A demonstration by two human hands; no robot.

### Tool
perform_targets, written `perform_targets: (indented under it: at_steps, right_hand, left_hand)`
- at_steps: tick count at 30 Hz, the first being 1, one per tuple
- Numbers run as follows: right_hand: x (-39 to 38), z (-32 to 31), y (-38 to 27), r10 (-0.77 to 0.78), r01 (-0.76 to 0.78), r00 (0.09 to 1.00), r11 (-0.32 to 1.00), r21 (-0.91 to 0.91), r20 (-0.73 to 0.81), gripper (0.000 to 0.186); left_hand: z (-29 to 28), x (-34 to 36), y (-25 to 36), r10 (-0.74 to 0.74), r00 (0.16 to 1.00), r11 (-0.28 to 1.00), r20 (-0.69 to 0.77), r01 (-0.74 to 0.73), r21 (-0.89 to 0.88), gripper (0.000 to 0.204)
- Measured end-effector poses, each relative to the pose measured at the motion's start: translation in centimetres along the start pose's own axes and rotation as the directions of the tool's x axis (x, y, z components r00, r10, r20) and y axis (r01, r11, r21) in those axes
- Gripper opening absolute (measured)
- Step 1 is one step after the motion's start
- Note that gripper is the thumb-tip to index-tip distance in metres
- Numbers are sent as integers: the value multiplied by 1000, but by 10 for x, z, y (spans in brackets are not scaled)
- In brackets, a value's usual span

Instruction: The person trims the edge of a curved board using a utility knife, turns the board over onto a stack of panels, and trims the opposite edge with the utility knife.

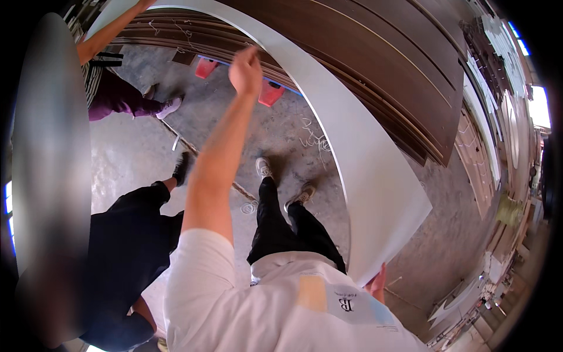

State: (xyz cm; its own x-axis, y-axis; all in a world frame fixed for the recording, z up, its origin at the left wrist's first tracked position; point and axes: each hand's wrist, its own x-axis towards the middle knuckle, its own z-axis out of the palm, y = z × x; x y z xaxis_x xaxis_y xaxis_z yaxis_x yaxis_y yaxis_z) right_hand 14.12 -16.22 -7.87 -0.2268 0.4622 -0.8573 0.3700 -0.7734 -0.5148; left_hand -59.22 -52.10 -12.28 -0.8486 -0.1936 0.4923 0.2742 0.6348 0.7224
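Note:
A long white panel arcs across the head view from the upper left to the lower right. My left hand is raised beside its far inner edge, over the stack of brown boards, with its fingers curled closed; what they hold, if anything, is hidden. My right hand grips the panel's near lower end, partly hidden behind it and my shirt.
Brown boards rest on red supports over a concrete floor with loose cords. One person's bare arm reaches up at upper left; someone in dark clothes is close on my left. More panels lean at right.

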Motion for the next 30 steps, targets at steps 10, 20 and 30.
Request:
perform_targets:
  at_steps: [10, 20, 30]
  right_hand:
    - [10, -1, 16, -53, 55, 997, 998, -28, 55, 66]
    - [10, -10, 18, -94, 98, 985, 995, -21, 144, 64]
    - [37, -36, 35, -191, 182, 981, 967, -176, -33, 69]
  left_hand:
    - [14, -29, 48, 207, 956, 967, 207, -232, 103, 17]
    - [-64, -289, 180, 466, 573, 873, 674, -171, -458, 34]
    - [29, -53, 54, 101, 995, 986, 21, -103, 129, 24]
